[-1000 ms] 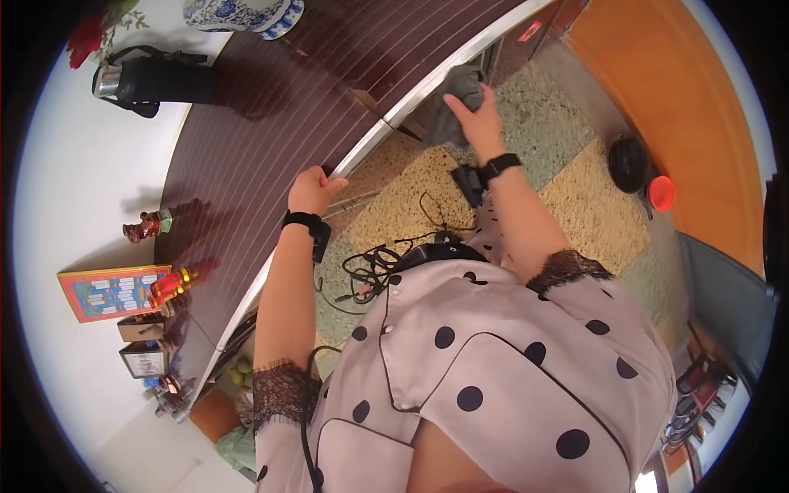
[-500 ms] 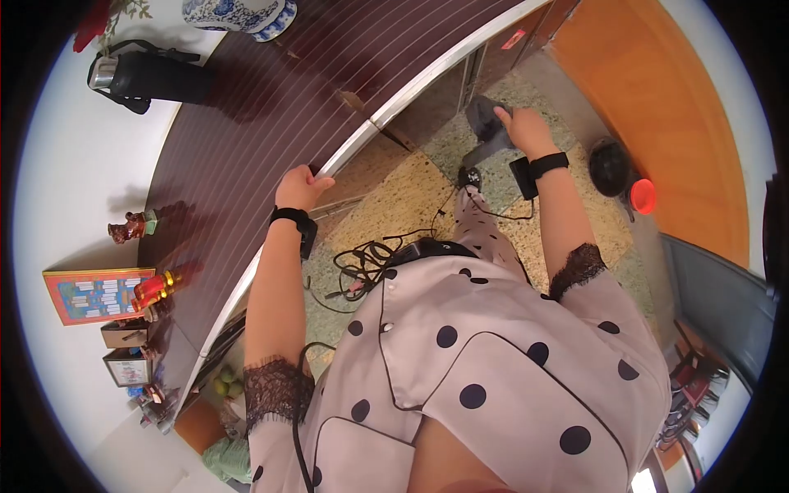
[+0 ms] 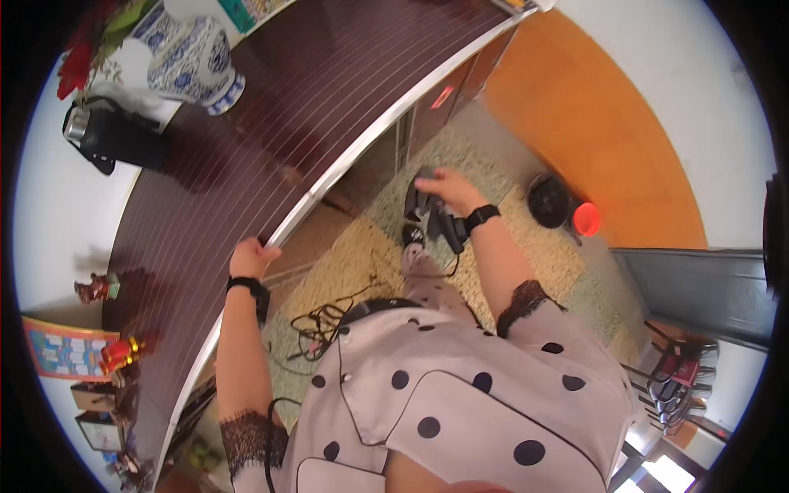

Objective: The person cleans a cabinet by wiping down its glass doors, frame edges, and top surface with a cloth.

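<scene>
Away from the table's white edge [image 3: 357, 150] comes the gray cloth [image 3: 417, 201], pressed up beside that edge a second ago and now hanging over the tiled floor [image 3: 468, 156]. Right hand [image 3: 448, 189] has it pinched, thumb and fingers closed on the fabric, just above a dark shoe [image 3: 413, 236]. Over on the left hand [image 3: 251, 258], fingers are curled in at that same white edge; how firmly they grip, I can't tell.

Now the clutter! Loose black cables [image 3: 320, 324] sprawl across the floor, close by the polka-dot clothing. Beyond the cloth, a black bin [image 3: 548, 201] and a red container [image 3: 585, 219] sit side by side near the orange panel [image 3: 608, 140].

Up on the dark tabletop [image 3: 271, 156], a blue-and-white vase [image 3: 197, 66] has slid fully into view, the black flask [image 3: 123, 135] near it. Farther along: a brown figurine [image 3: 94, 287], then a colourful framed board [image 3: 70, 349] leaning against the wall.
</scene>
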Motion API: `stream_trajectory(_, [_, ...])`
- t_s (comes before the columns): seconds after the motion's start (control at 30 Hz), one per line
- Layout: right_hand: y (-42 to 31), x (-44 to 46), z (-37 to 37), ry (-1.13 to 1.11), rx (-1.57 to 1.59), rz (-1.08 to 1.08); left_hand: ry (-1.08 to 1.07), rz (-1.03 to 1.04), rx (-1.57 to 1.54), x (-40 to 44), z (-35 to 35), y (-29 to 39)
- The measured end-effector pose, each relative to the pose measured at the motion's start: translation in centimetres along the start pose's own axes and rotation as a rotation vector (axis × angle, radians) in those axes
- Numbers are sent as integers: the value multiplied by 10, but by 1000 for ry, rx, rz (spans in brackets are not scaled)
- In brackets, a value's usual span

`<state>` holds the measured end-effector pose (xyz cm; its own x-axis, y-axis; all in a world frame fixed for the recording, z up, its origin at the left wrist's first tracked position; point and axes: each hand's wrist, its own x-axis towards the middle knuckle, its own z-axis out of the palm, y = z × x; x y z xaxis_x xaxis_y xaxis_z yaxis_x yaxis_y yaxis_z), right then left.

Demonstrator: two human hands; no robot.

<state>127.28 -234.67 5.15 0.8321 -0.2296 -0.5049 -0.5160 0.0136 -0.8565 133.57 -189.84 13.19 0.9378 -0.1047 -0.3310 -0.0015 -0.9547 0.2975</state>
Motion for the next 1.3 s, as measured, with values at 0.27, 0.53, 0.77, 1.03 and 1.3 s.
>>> stream_trajectory(0.27, [15, 5, -16, -247, 41, 124, -33, -95, 37, -7, -7, 14])
stream_trajectory(0.53, [-8, -2, 7, 2, -230, 127, -13, -85, -2, -6, -6, 13])
stream_trajectory(0.77, [-34, -17, 13, -45, 252, 315, 12, -35, -3, -3, 0, 3])
stream_trajectory(1.03, [-57, -7, 61, 61, 403, -270, -28, -72, 17, -4, -4, 9])
stream_trajectory(1.3, [-65, 12, 111, 396, -351, -815, -53, -107, 22, -6, -6, 13])
